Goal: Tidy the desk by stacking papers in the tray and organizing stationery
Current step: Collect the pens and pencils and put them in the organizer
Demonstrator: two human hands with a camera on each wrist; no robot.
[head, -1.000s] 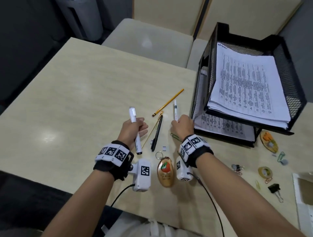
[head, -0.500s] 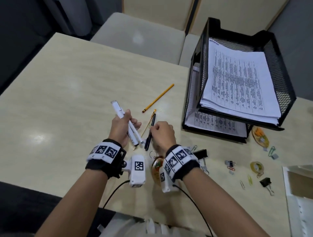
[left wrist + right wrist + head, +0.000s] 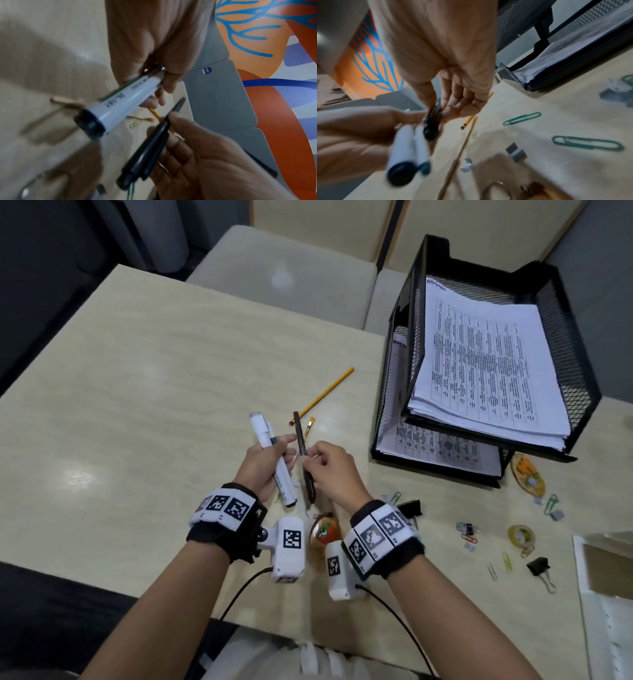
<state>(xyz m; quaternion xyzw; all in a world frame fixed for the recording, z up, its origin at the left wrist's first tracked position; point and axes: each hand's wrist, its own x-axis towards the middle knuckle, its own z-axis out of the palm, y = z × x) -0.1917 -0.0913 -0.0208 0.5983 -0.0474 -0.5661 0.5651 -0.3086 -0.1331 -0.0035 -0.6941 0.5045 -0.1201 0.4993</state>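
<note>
Above the desk (image 3: 144, 378), just left of the black mesh tray (image 3: 568, 361), both hands were raised with pens in them. The left hand (image 3: 260, 465) had its fingers curled round two pens held side by side: a thick white marker (image 3: 270, 455) with a black end and a thinner white pen (image 3: 271, 434) beside it, both slanting up and away from the tray. In the left wrist view the marker (image 3: 123, 102) showed printed lettering along its barrel. The right hand (image 3: 330, 470) pinched a black pen (image 3: 304, 460) between thumb and fingertips, its other fingers loosely curled, and held it nearly upright and just beside the marker; whether the two touched could not be told.

On the desk between the hands and the tray lay a yellow pencil (image 3: 323, 395), and close to the black pen's top a small paintbrush (image 3: 309, 426). The tray held printed papers (image 3: 479, 371) on its upper tier and more sheets on the lower tier. Near the tray's front, toward the person, were scattered paper clips (image 3: 551, 503), binder clips (image 3: 539, 566), a roll of tape (image 3: 520, 535) and an oval keychain (image 3: 527, 479). Another oval keychain (image 3: 325, 534) with a strawberry picture lay between the wrists.
</note>
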